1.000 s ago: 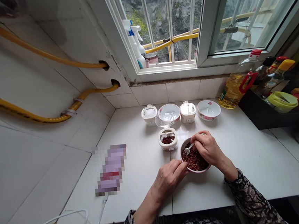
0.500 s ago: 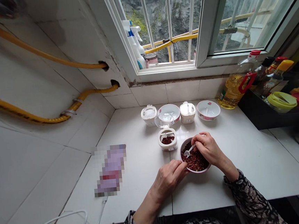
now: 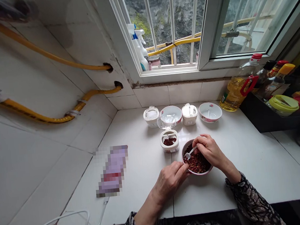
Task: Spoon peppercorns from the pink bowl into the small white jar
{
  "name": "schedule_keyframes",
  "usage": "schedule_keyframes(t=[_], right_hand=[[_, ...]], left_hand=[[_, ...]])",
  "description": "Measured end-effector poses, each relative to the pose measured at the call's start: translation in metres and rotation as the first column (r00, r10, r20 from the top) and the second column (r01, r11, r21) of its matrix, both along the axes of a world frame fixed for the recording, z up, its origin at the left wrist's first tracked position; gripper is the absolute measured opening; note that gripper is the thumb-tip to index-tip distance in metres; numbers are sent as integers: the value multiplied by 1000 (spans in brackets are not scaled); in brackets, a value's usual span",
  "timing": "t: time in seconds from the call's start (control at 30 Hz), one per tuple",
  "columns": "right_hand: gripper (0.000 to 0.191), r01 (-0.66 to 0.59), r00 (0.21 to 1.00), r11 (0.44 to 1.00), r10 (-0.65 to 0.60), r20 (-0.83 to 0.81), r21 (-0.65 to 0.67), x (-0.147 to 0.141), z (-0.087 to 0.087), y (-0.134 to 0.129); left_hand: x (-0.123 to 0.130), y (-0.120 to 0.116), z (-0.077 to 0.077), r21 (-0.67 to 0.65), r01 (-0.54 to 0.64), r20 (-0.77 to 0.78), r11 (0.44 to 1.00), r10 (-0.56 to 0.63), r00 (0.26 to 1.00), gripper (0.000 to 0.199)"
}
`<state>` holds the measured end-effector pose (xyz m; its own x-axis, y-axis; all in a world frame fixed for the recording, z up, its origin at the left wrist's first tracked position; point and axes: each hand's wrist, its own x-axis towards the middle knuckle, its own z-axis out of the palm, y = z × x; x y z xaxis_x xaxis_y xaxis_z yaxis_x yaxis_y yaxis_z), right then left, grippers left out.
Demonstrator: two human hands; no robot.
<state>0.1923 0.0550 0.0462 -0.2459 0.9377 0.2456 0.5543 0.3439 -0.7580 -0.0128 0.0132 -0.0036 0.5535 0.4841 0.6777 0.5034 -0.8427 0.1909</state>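
Note:
A bowl (image 3: 200,173) of dark red, peppercorn-like spice (image 3: 197,162) sits on the white counter in front of me. My left hand (image 3: 172,177) grips its left rim, thumb and fingers closed on it. Between the fingers of my right hand (image 3: 209,151) is a small white spoon (image 3: 188,155), its scoop over the spice at the bowl's left side. Just behind and left stands a seasoning jar (image 3: 170,148) with its clear lid (image 3: 166,122) raised and some of the same spice inside.
Behind are a white-filled jar (image 3: 151,121), a flowered bowl (image 3: 171,113), another lidded jar (image 3: 190,119) and a second flowered bowl (image 3: 210,114). An oil bottle (image 3: 231,93) and a black rack (image 3: 262,116) of bottles stand right. A blurred purple object (image 3: 113,171) with a white cable (image 3: 102,214) lies left.
The whole view has shifted slightly, so everything appears a little lower and to the right. Both hands, the spoon and the bowl keep nearly the same positions relative to each other.

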Motion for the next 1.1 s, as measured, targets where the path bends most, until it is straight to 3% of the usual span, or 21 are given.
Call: schedule_keyframes(t=[0.17, 0.33, 0.47, 0.57, 0.67, 0.73, 0.87, 0.93, 1.1], right_hand=[[22, 70, 985, 991, -86, -147, -113, 1, 7, -1], [19, 43, 931, 953, -147, -333, -300, 4, 7, 2], [17, 61, 892, 946, -195, -407, -319, 6, 9, 5], [16, 95, 880, 970, -187, -436, -225, 1, 17, 4], [17, 122, 908, 992, -126, -399, -35, -12, 23, 0], [18, 104, 959, 985, -63, -275, 139, -22, 23, -2], [27, -139, 989, 890, 106, 101, 435, -33, 18, -2], [30, -178, 981, 856, 115, 156, 486, -31, 18, -2], [21, -22, 996, 866, -23, 84, 499, -7, 25, -3]], left_hand=[[-1, 0, -2, -3, 0, -5, 1000, 0, 1000, 15], [-1, 0, -2, -1, 10, 1, 1000, -10, 1000, 15], [0, 0, -1, -6, 4, -6, 1000, -4, 1000, 15], [0, 0, -1, 2, 3, -4, 1000, -3, 1000, 16], [0, 0, 0, 7, -9, -3, 1000, 9, 1000, 17], [1, 0, 1, 17, -14, -4, 1000, 14, 1000, 17], [2, 0, 2, 46, -22, 9, 999, 22, 1000, 18], [2, 0, 2, 41, -25, 5, 999, 25, 1000, 18], [0, -1, 1, 10, -21, -17, 1000, 21, 1000, 16]])
